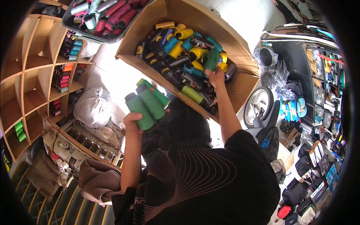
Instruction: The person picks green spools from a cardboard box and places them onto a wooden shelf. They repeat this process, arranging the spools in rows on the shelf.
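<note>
My left hand [132,121] is closed round a cluster of green thread cones [151,102], held up beside the cardboard box; three show, side by side and tilted. The box [219,28] stands open and holds a heap of thread cones in black, yellow, blue and teal. Reaching over its near edge, my right hand [216,77] has its fingers on a dark green thread cone [212,60] at the right of the heap. A lime green cone [192,94] lies near the front wall of the box, among several black ones.
A dark plastic crate [123,35] of red and pale cones stands beyond the box, at the left. Wooden cubby shelves [37,71] hold rows of cones. A white sack [93,107] and a sewing machine [63,152] are at left. At right are a wheel [258,104] and crowded racks.
</note>
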A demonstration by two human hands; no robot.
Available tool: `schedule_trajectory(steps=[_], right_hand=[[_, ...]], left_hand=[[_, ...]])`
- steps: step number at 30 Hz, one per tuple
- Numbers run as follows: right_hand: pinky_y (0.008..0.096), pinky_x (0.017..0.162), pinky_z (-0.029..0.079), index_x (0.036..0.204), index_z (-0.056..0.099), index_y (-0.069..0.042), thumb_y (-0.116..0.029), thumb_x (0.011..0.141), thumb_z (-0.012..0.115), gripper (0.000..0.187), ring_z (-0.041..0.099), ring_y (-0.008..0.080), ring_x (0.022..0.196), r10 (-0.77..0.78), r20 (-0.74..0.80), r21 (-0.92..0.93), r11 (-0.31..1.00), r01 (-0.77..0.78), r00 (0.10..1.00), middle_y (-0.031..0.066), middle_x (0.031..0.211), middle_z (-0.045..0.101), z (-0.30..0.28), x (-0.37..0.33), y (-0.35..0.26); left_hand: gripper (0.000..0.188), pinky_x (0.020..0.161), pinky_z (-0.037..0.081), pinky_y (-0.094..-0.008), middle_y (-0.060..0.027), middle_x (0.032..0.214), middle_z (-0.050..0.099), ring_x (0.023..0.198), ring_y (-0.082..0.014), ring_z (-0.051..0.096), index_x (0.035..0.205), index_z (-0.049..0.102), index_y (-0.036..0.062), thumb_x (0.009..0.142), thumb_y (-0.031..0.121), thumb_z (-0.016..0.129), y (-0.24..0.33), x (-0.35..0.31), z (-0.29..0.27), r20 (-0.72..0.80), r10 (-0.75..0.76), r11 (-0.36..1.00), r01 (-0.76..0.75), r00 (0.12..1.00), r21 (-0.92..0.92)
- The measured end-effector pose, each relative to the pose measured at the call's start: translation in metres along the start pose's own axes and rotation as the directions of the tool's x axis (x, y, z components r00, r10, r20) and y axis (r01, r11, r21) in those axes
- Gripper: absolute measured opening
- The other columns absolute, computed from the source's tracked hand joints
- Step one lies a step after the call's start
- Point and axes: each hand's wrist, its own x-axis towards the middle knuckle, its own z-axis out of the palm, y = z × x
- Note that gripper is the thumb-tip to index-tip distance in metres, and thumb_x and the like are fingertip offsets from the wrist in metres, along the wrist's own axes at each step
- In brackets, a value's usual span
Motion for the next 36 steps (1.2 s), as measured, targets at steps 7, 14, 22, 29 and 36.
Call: schedule_trajectory(steps=[7, 14, 22, 29, 36], right_hand=[[0.0362, 0.096, 0.052, 0.131, 0.05, -0.001, -0.013, 0.077, 0.083, 0.065, 0.066, 0.0221, 0.109, -0.298, 0.09, 0.437, 0.869, 0.231, 0.95, 0.0127, 0.118, 0.069, -0.029, -0.05, -0.009], [0.0371, 0.094, 0.053, 0.149, 0.035, -0.004, 0.007, 0.078, 0.071, 0.08, 0.062, 0.0243, 0.115, -0.286, 0.088, 0.682, 0.715, 0.151, 0.954, 0.015, 0.13, 0.061, -0.062, -0.09, -0.05], [0.037, 0.096, 0.054, 0.142, 0.048, -0.005, 0.007, 0.075, 0.059, 0.069, 0.064, 0.0244, 0.115, -0.171, 0.15, 0.747, 0.665, 0.002, 0.974, 0.011, 0.127, 0.063, -0.101, -0.078, -0.001], [0.035, 0.089, 0.053, 0.127, 0.057, -0.003, -0.01, 0.088, 0.065, 0.041, 0.066, 0.0219, 0.106, -0.152, 0.022, 0.87, 0.489, 0.056, 0.988, 0.0103, 0.112, 0.068, -0.124, -0.081, -0.016], [0.0312, 0.066, 0.056, 0.12, 0.061, -0.003, -0.038, 0.092, 0.075, 0.047, 0.069, 0.0192, 0.075, 0.133, -0.213, 0.794, 0.601, 0.092, 0.968, 0.0084, 0.091, 0.069, -0.136, -0.068, -0.028]], left_hand=[[0.096, 0.102, 0.046, -0.0716, -0.0216, 0.146, 0.045, 0.134, -0.0465, 0.049, 0.147, 0.04, -0.0018, 0.06, 0.022, 0.072, 0.004, 0.004, 0.006, -0.011, -0.029, 1.0, 0.029, 1.0, -0.003], [0.098, 0.102, 0.047, -0.0702, -0.0212, 0.147, 0.045, 0.134, -0.0458, 0.049, 0.148, 0.04, -0.0014, 0.059, 0.025, 0.072, 0.01, 0.002, 0.009, -0.001, -0.028, 0.998, 0.028, 1.0, 0.059], [0.098, 0.104, 0.046, -0.0694, -0.0191, 0.149, 0.043, 0.134, -0.0445, 0.049, 0.149, 0.039, -0.0015, 0.06, 0.024, 0.072, 0.016, -0.002, -0.008, -0.036, -0.005, 0.996, 0.008, 0.999, 0.091], [0.096, 0.098, 0.047, -0.0751, -0.0223, 0.15, 0.04, 0.138, -0.0496, 0.043, 0.147, 0.041, -0.0001, 0.06, 0.028, 0.072, 0.017, 0.001, -0.002, -0.054, -0.003, 0.992, 0.01, 0.999, 0.129], [0.095, 0.097, 0.047, -0.0769, -0.0233, 0.152, 0.038, 0.141, -0.0523, 0.039, 0.147, 0.042, 0.0013, 0.062, 0.032, 0.071, 0.016, 0.004, -0.01, -0.058, -0.017, 0.984, 0.027, 0.998, 0.177]])
